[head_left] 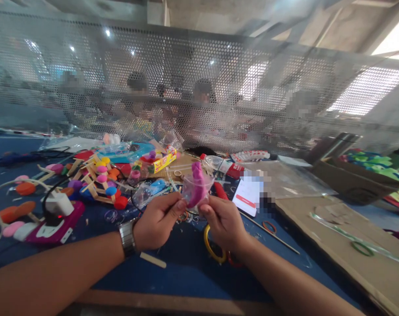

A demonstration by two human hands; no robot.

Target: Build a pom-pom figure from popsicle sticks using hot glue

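Both hands are raised over the middle of the blue table, close together, around a small clear plastic cup (188,181). A bent, bright pink clay-like piece (198,186) stands upright at the cup, its top above the rim; whether it is inside or in front I cannot tell. My left hand (158,219), with a metal watch (127,238) at the wrist, pinches the cup's left side between thumb and fingers. On the right side, my right hand (224,219) grips with its thumb along the lower edge. Scissors with yellow handles (210,245) lie partly behind the right hand.
Craft sticks with coloured clay blobs (102,180) pile up at left, near a magenta power strip (59,224). A lit phone (247,193), a red-labelled bottle (230,169) and a cardboard sheet (318,232) lie right. Behind rises a perforated metal screen (173,61), with people beyond.
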